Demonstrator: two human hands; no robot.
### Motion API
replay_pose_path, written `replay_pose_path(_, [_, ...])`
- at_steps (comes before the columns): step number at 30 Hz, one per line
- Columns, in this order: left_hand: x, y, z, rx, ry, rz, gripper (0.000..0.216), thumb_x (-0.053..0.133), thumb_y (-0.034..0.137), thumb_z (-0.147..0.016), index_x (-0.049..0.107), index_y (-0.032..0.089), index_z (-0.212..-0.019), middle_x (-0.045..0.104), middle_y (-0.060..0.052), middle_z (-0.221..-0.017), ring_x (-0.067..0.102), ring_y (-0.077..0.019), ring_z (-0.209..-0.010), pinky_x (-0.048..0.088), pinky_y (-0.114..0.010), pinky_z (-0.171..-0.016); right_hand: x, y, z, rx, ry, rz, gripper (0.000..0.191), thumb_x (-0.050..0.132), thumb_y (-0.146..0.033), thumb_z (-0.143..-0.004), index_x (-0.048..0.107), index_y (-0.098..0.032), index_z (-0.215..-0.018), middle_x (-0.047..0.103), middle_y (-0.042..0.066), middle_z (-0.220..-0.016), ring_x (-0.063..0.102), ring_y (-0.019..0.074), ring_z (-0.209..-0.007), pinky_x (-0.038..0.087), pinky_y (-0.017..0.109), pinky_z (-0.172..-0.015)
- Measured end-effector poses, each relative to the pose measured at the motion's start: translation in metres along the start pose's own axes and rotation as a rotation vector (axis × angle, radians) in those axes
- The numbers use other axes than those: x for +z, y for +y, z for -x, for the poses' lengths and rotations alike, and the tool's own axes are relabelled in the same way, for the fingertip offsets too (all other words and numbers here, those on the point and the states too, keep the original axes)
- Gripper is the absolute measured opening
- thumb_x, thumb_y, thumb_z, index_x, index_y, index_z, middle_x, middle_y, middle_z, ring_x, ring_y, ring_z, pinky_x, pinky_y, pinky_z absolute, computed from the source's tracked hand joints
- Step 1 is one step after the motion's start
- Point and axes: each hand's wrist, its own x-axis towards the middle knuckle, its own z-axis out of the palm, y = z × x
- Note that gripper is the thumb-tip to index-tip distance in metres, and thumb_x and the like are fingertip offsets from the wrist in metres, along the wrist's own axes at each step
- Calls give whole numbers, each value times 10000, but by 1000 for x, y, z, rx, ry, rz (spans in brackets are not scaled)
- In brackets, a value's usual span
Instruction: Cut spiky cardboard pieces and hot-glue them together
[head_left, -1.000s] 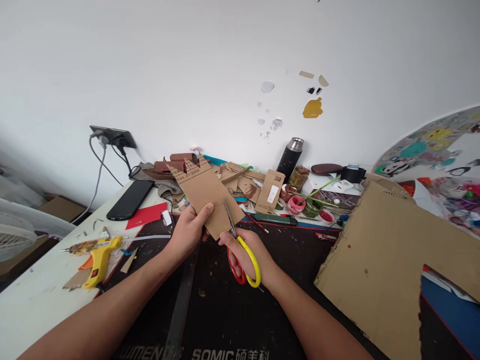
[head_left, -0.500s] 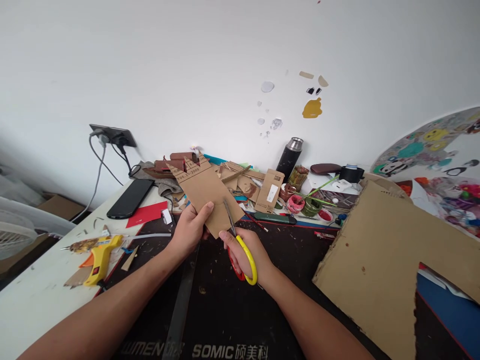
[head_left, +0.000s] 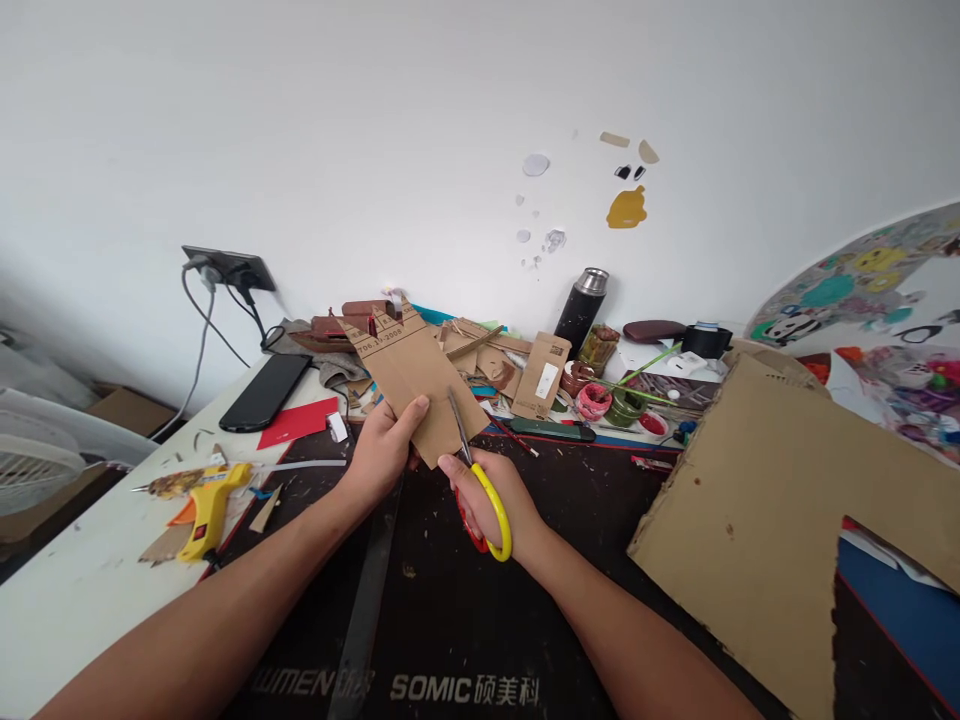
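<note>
My left hand (head_left: 386, 445) grips a piece of brown cardboard (head_left: 420, 365), thumb on its face and the other fingers behind it. The cardboard has pointed tips along its far end and printed numbers near them. Scissors with one yellow and one red handle loop (head_left: 496, 510) are in my right hand (head_left: 504, 495), fingers through the loops. One blade lies over the cardboard's face at its near right part; the other blade is hidden behind it. Both hands are held above a dark desk mat (head_left: 450, 600).
A yellow glue gun (head_left: 206, 510) and a black phone (head_left: 266, 392) lie at left. Cardboard scraps, paint jars (head_left: 594, 400), a green utility knife (head_left: 551, 430) and a black flask (head_left: 583, 315) line the back. A large cardboard sheet (head_left: 750, 510) covers the right side.
The view has shifted slightly, so the desk items sit a little further right. The scissors' handle loops look slightly closer together; both hands keep their hold.
</note>
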Motion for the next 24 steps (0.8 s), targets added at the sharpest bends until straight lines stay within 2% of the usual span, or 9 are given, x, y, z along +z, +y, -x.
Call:
replay_pose_path(10, [-1, -2, -1, -3, 17, 13, 517, 804, 660, -776, 590, 203, -886, 594, 49, -539, 442, -104, -327, 326, -219, -280, -7, 1, -2, 2, -103, 0, 612, 576, -824, -947, 611, -215, -894, 544, -75, -487, 533, 131, -331, 386, 200, -338])
replay_pose_path(17, [-2, -3, -2, -16, 26, 15, 486, 789, 642, -792, 582, 214, -890, 583, 53, -524, 439, -111, -309, 320, -223, -275, -9, 0, -5, 26, -133, 10, 668, 577, -858, -918, 654, -199, -996, 647, -21, -519, 680, 184, -464, 497, 222, -451])
replay_pose_path(21, [-1, -2, -1, -8, 46, 29, 499, 808, 646, -771, 570, 220, -875, 572, 62, -528, 437, -106, -315, 329, -218, -271, -11, 1, -5, 15, -142, 7, 723, 591, -899, -874, 661, -193, -1009, 674, -2, -552, 697, 195, -498, 514, 238, -475])
replay_pose_path(24, [-1, 0, 0, 10, 55, 26, 499, 814, 644, -769, 567, 222, -865, 558, 67, -527, 443, -106, -320, 332, -215, -274, -10, 1, -6, 24, -152, -5, 813, 593, -971, -790, 659, -189, -1002, 682, 9, -564, 707, 200, -516, 524, 248, -500])
